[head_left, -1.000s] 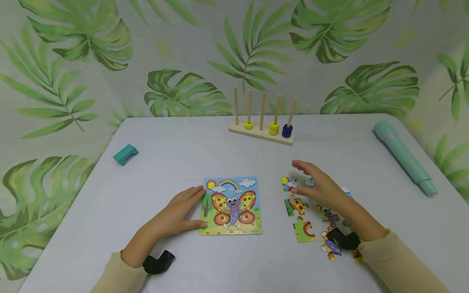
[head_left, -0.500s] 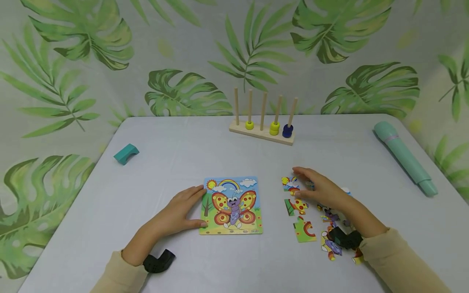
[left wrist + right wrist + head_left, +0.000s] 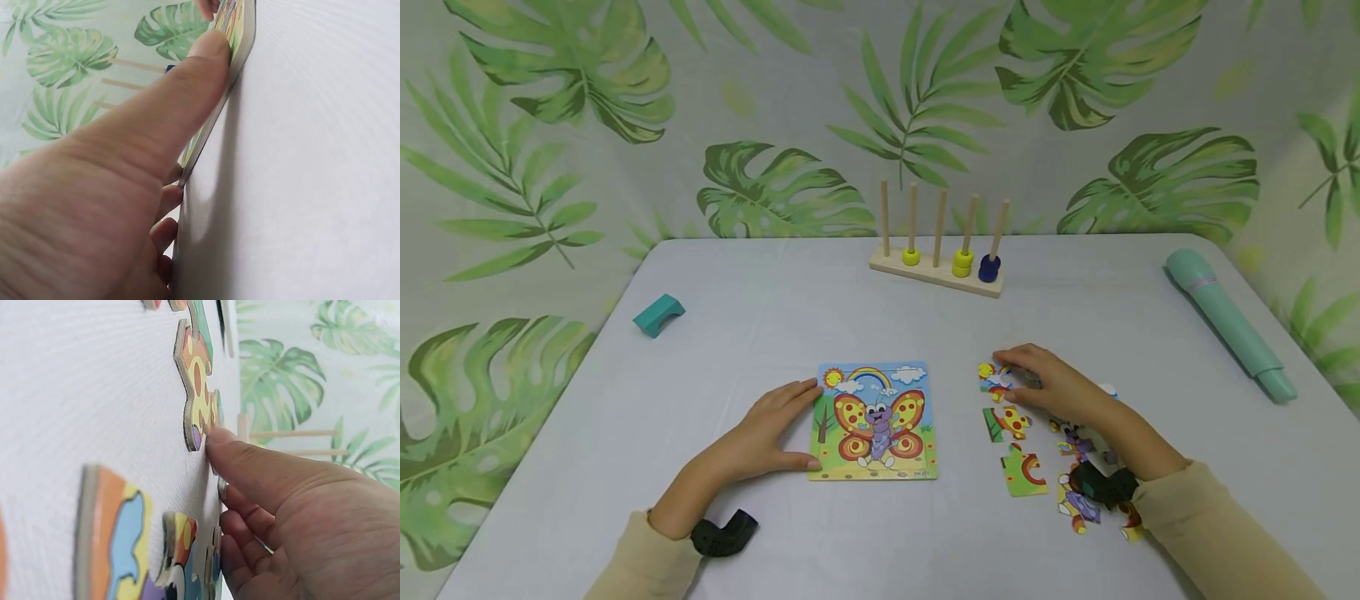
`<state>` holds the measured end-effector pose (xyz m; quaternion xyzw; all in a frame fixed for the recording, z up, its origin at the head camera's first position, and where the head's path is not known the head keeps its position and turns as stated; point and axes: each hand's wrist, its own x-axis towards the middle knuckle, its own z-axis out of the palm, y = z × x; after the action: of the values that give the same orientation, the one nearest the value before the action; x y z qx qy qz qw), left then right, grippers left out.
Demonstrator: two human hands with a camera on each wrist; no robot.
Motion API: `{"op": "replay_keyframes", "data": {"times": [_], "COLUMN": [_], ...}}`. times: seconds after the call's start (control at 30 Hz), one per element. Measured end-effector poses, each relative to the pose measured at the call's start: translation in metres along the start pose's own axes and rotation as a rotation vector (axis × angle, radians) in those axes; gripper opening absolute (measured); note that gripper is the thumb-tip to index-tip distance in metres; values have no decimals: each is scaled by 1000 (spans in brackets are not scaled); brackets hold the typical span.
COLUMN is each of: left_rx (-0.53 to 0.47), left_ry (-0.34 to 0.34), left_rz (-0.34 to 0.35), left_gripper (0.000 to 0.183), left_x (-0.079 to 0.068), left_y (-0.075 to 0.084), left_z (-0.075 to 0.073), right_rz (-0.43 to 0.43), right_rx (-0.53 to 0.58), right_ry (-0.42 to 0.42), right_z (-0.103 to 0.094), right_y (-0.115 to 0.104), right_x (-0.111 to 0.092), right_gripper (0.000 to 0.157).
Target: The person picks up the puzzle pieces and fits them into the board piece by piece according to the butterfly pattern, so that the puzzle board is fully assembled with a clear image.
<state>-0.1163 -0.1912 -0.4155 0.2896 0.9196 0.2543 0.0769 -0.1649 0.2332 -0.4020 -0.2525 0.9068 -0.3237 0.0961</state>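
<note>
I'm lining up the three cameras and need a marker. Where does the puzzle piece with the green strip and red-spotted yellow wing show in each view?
Head: the puzzle piece is right of the butterfly board, just below the sun piece.
Left wrist: not visible.
Right wrist: upper middle, above the thumb of the right hand.
Shared landmark: wooden pegs, sideways in both wrist views.

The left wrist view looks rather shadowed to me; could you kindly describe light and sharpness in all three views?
Left wrist: soft grey shadow on the white table beside the puzzle board; right wrist: the leafy backdrop looks pale and slightly soft; head: fairly even light, no strong glare.
</note>
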Motion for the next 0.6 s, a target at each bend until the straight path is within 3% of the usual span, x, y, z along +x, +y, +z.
{"op": "replay_keyframes", "data": {"times": [0.4,0.6], "left_rx": [-8,-12], "left_ry": [9,11], "left_rz": [10,12], "left_gripper": [96,96], "left_x": [1,1], "left_y": [0,0], "left_z": [1,1], "right_rz": [35,35], "right_rx": [-45,-40], "right_ry": [14,77], "right_z": [0,0], "right_y": [-2,-4], "right_x": [0,0], "right_gripper": [48,50]}}
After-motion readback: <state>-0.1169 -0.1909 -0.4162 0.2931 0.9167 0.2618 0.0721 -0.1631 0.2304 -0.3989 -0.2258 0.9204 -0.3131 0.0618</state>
